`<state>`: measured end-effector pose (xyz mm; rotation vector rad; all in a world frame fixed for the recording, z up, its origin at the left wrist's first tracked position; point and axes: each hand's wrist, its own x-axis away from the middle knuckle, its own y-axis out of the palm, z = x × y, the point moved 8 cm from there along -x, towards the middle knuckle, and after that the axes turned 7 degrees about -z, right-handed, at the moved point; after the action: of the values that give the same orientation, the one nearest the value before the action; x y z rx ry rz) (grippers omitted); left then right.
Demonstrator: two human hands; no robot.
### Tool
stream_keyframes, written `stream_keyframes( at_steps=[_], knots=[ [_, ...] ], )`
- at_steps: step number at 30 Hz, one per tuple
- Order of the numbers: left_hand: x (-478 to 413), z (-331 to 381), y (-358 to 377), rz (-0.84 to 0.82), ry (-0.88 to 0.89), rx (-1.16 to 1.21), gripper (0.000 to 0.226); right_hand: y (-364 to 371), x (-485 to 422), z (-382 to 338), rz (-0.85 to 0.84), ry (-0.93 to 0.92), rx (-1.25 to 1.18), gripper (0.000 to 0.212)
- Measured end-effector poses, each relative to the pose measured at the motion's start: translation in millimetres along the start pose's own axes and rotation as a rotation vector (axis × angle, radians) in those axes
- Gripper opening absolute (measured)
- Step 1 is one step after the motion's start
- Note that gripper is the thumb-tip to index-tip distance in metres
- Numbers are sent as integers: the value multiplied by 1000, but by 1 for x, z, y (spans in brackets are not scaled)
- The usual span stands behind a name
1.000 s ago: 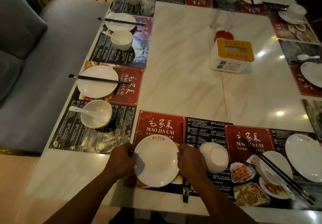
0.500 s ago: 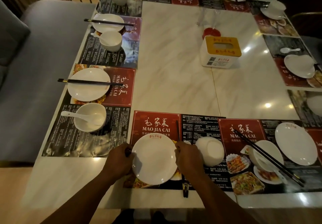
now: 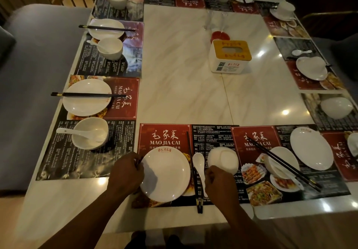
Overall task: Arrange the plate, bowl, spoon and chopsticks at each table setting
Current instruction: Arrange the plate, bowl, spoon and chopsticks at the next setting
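On a marble table (image 3: 184, 84) ringed with menu mats (image 3: 164, 138), the left hand (image 3: 126, 173) curls its fingers round the left rim of the plate (image 3: 166, 173). The right hand (image 3: 219, 181) has its fingers curled at the handle of the spoon (image 3: 199, 160), though the grip is unclear. The chopsticks (image 3: 190, 163) lie between those fingers and the plate, and the overturned bowl (image 3: 222, 159) sits just beyond them.

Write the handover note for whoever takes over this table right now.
Left hand grips the round white plate by its left rim.
Right hand, curled, sits by the white ceramic spoon; grasp unclear.
Black chopsticks lie between plate and spoon; white bowl is upside down.
Done: left-side settings.
Left: this setting, then those to the right.
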<state>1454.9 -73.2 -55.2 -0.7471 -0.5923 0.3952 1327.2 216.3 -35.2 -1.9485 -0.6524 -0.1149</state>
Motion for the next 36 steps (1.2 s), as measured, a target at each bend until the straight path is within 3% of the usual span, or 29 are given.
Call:
stream_keyframes(
  at_steps=[3,8,14,23,31,36],
  knots=[
    [2,19,8,-19,64,5,18,5,14,18,9,30,-39,2],
    [9,50,35,-119,147,-11,22,15,20,26,-11,40,-90,22],
    [20,74,54,-119,165,-1,21,29,12,21,-104,71,-143,15],
    [32,92,71,-118,212,-32,20,27,6,35,-115,112,-266,8],
    [54,113,110,-257,241,-60,17,8,24,100,-216,203,-181,13],
    [67,116,134,-332,235,-150,19,-3,23,121,-186,192,-95,13]
  ],
)
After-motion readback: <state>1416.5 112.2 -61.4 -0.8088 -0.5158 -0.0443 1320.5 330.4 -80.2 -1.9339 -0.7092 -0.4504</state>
